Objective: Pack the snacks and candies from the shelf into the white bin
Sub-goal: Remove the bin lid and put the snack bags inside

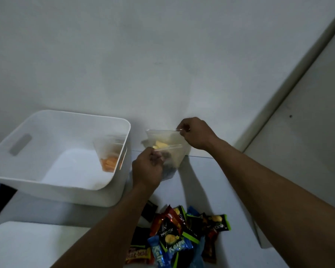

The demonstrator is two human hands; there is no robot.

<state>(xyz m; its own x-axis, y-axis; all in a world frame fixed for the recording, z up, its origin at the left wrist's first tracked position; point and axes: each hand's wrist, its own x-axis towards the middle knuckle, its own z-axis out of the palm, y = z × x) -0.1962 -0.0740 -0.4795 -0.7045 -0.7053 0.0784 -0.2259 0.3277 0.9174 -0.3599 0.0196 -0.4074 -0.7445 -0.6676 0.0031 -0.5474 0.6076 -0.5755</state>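
Observation:
The white bin (46,182) stands at the left of the white shelf, and a clear bag of orange snacks (109,163) leans inside its right wall. Just right of the bin are two clear zip bags. My left hand (146,169) pinches the top of the nearer bag with dark candies (170,157). My right hand (196,133) pinches the top right corner of the farther bag with yellow pieces (161,145), close to the wall.
A heap of several wrapped snacks and candies (178,235) lies on the shelf near the front, under my forearms. A white lid or board (27,246) lies at the front left. The wall stands right behind the bags.

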